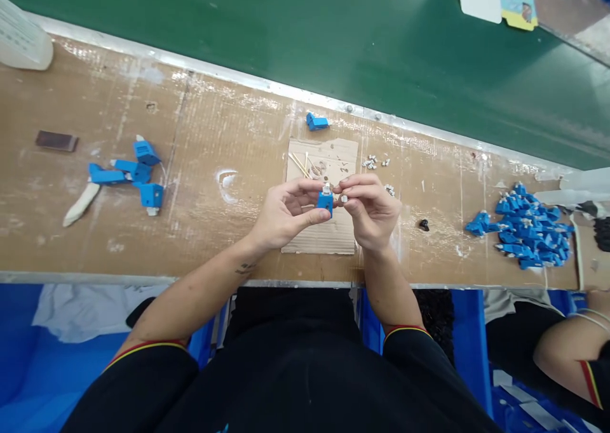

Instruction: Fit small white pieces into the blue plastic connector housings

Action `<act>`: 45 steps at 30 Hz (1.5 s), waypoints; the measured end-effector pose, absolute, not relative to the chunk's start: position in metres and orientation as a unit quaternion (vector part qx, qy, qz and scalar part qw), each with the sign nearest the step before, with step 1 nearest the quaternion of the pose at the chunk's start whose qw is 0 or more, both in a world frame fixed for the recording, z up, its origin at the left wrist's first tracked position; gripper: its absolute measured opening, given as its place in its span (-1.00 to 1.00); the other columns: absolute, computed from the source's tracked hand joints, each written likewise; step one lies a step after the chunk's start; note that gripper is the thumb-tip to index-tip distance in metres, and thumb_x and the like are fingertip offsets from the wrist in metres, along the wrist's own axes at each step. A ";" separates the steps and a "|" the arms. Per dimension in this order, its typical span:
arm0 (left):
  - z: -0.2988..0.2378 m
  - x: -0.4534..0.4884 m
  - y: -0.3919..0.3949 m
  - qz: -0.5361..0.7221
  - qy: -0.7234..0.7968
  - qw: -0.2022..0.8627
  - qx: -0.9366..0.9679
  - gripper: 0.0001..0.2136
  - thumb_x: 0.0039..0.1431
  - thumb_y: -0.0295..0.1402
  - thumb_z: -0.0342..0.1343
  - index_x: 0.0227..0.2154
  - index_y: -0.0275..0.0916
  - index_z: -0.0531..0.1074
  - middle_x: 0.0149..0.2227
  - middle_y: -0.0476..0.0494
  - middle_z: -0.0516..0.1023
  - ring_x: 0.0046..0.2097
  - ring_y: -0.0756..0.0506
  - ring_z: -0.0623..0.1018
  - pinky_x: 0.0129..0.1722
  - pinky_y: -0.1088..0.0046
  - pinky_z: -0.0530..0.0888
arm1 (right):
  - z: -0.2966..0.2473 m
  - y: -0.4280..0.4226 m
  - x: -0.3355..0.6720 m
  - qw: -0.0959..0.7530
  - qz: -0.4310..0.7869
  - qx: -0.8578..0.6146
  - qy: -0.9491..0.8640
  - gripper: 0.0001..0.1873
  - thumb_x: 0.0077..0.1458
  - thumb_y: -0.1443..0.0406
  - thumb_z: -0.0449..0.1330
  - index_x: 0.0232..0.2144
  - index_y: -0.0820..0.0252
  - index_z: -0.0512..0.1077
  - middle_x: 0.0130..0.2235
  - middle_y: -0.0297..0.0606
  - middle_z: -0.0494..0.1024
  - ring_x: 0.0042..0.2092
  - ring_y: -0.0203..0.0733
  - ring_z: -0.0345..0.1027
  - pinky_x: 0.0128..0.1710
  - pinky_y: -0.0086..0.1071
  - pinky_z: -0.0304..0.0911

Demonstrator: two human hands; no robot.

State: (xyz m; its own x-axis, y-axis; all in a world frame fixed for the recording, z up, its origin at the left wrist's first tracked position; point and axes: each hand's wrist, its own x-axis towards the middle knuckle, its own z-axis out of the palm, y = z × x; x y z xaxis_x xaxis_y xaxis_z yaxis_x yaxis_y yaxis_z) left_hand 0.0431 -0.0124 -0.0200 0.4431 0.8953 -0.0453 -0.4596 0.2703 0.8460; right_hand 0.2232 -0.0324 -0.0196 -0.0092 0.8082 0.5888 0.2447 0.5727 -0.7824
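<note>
Between the thumb and fingers of my left hand (286,214) is a small blue plastic part (325,203), its white piece pointing up. My right hand (374,211) pinches a small whitish piece (344,199) close beside the blue part's right side. Both hands are above a sheet of cardboard (319,239) on the bench. Thin sticks (299,163) and brown stains show on the cardboard. Small white-grey pieces (369,162) sit in little groups just right of it, partly behind my right hand. Another blue part (317,122) lies beyond the cardboard.
Several blue parts (138,169) lie at left by a pale curved strip (82,204) and a dark brown block (56,141). A large heap of blue parts (534,226) is at right, near a small black piece (424,225). A green belt (286,33) runs behind. Another person's arm (569,350) shows at lower right.
</note>
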 end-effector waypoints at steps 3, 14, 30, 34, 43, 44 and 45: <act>-0.023 0.044 -0.012 0.458 0.255 0.753 0.398 -0.54 -0.13 -0.23 0.66 -0.21 -0.24 0.60 -0.26 -0.16 0.73 -0.20 -0.17 0.75 -0.22 0.36 0.73 | -0.018 -0.033 0.223 0.578 0.231 -0.409 -0.667 -0.80 0.38 0.08 0.26 -0.22 0.03 0.58 -0.16 -0.24 0.65 -0.15 -0.15 0.64 -0.14 -0.15 0.63; -0.033 0.042 -0.012 0.418 0.239 0.799 0.360 -0.52 0.07 -0.07 0.54 -0.09 -0.24 0.53 -0.21 -0.16 0.74 -0.14 -0.21 0.76 -0.23 0.27 0.78 | -0.022 -0.031 0.217 0.583 0.141 -0.394 -0.696 -0.91 0.37 0.22 0.28 -0.14 -0.01 0.61 -0.13 -0.30 0.72 -0.11 -0.17 0.68 -0.11 -0.19 0.67; -0.032 0.044 -0.011 0.423 0.243 0.787 0.378 -0.56 0.05 -0.06 0.55 -0.19 -0.27 0.59 -0.28 -0.14 0.73 -0.21 -0.16 0.74 -0.30 0.37 0.77 | -0.023 -0.033 0.219 0.548 0.109 -0.427 -0.711 -0.89 0.32 0.28 0.32 -0.15 -0.03 0.66 -0.12 -0.30 0.74 -0.10 -0.15 0.68 -0.06 -0.17 0.67; -0.031 0.043 -0.012 0.440 0.258 0.759 0.405 -0.57 0.07 -0.07 0.54 -0.18 -0.28 0.59 -0.30 -0.15 0.72 -0.26 -0.12 0.73 -0.37 0.46 0.72 | -0.021 -0.034 0.220 0.545 0.115 -0.412 -0.721 -0.83 0.29 0.36 0.35 -0.13 -0.03 0.66 -0.12 -0.32 0.75 -0.10 -0.17 0.69 -0.07 -0.19 0.66; -0.015 0.036 -0.011 0.438 0.319 0.675 0.500 -0.59 0.02 -0.11 0.54 -0.23 -0.28 0.56 -0.44 -0.16 0.67 -0.41 -0.13 0.67 -0.56 0.46 0.59 | -0.025 -0.031 0.218 0.548 0.207 -0.390 -0.710 -0.90 0.30 0.37 0.33 -0.26 0.06 0.60 -0.13 -0.28 0.71 -0.05 -0.23 0.65 -0.04 -0.27 0.62; -0.015 0.034 -0.012 0.431 0.326 0.669 0.510 -0.59 0.03 -0.09 0.53 -0.22 -0.26 0.56 -0.44 -0.16 0.67 -0.40 -0.14 0.68 -0.54 0.46 0.60 | -0.026 -0.032 0.217 0.548 0.238 -0.395 -0.698 -0.95 0.30 0.32 0.35 -0.27 0.08 0.59 -0.12 -0.26 0.70 -0.04 -0.23 0.64 -0.03 -0.27 0.61; -0.015 0.031 -0.013 0.424 0.332 0.663 0.521 -0.59 0.02 -0.09 0.54 -0.22 -0.24 0.56 -0.44 -0.15 0.68 -0.41 -0.14 0.68 -0.52 0.47 0.61 | -0.026 -0.032 0.217 0.546 0.277 -0.394 -0.685 -0.94 0.28 0.27 0.38 -0.25 0.10 0.58 -0.10 -0.23 0.69 -0.02 -0.22 0.63 -0.01 -0.27 0.60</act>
